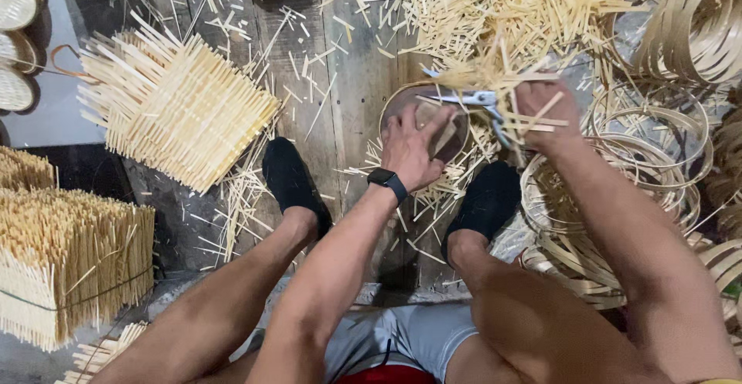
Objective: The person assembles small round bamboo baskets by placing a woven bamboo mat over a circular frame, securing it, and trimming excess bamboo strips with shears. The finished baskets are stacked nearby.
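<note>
My left hand [413, 146], with a black watch on the wrist, presses flat on a round bamboo-rimmed disc [402, 104] that lies on the wooden floor between my feet. My right hand [545, 113] grips scissors with light blue handles [471, 99], the blades pointing left over the disc's rim. Thin bamboo strips [495, 75] stick out around the scissors and across my right hand.
Bundles of cut bamboo sticks lie at the left [174, 102] and lower left [69, 264]. Loose sticks [502, 5] litter the floor ahead. Coiled bamboo hoops [680, 36] pile up on the right. Woven round lids [15, 44] sit at the far left.
</note>
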